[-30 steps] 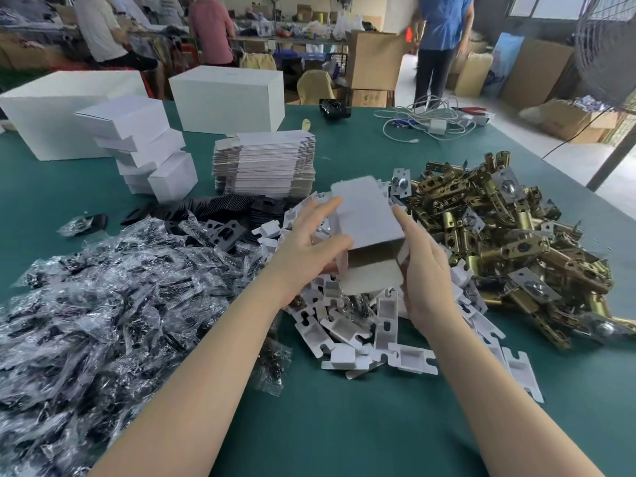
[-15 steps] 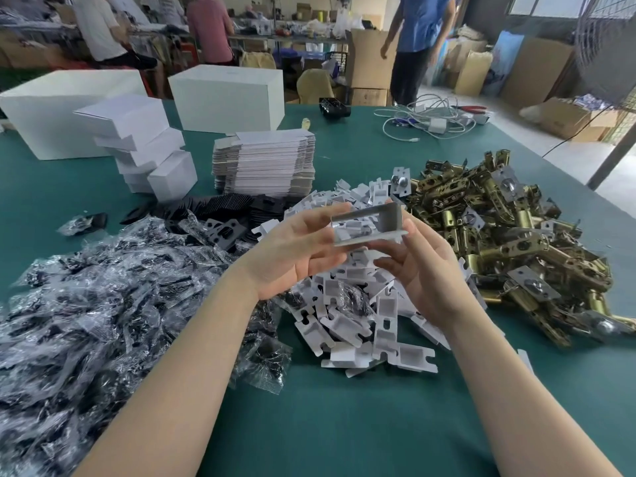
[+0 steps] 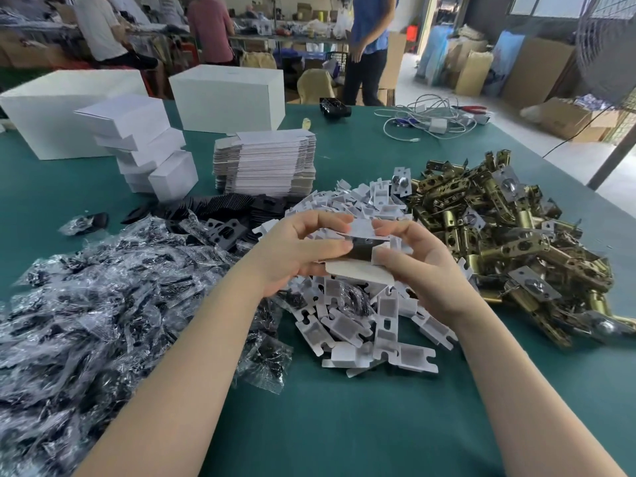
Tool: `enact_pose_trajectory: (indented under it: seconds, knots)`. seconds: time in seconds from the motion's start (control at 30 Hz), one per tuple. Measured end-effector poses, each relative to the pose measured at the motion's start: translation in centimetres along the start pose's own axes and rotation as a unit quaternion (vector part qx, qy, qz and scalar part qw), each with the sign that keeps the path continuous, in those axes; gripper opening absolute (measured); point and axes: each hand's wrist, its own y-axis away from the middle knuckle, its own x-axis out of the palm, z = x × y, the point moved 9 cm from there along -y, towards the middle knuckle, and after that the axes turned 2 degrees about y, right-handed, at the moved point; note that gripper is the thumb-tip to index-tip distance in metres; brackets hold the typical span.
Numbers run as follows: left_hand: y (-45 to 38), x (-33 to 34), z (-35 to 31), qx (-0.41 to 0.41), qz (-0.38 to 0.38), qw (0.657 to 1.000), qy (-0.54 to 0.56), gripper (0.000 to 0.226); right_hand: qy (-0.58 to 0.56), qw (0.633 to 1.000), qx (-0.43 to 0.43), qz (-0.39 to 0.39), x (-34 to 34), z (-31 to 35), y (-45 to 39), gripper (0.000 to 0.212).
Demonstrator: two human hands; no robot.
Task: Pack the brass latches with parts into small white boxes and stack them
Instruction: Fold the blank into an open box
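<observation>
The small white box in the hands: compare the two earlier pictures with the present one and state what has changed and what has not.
The small white box has been turned from upright with its top panel showing to lying on its side, its open end toward the camera. The left hand and right hand have kept hold, fingers now curled round its ends. The brass latches, flat box stack and bagged parts stayed put.

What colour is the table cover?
Dark teal green, plain; the table cover shows best in the head view, the only one.
</observation>
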Motion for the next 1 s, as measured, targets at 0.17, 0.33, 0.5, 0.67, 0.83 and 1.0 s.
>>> enact_pose_trajectory:
  seconds: [0.17,0.33,0.5,0.67,0.83,1.0]
  knots:
    - [-0.5,0.2,-0.3,0.072,-0.026,0.996,-0.050,0.025,0.038,0.993,-0.072,-0.081,-0.8,1.1,0.1,0.032]
    - [-0.8,-0.5,-0.6,0.119,-0.077,0.990,-0.008,0.016,-0.020,0.993,-0.073,-0.092,-1.1,1.0,0.0,0.030]
    - [-0.9,-1.3,-0.3,0.124,-0.104,0.987,0.007,0.014,0.093,0.985,-0.139,-0.031,0.9,1.8,0.3,0.073]
    - [-0.7,-0.6,0.1,0.115,-0.073,0.990,-0.020,0.010,0.127,0.978,-0.151,-0.071,0.1,1.6,0.4,0.057]
    - [-0.6,-0.7,0.3,0.109,-0.086,0.990,-0.007,0.010,0.079,0.983,-0.148,-0.077,-0.5,1.5,0.5,0.051]
    - [-0.5,-0.7,0.2,0.123,-0.089,0.988,-0.037,0.020,0.147,0.976,-0.150,-0.061,-0.2,1.2,0.2,0.034]
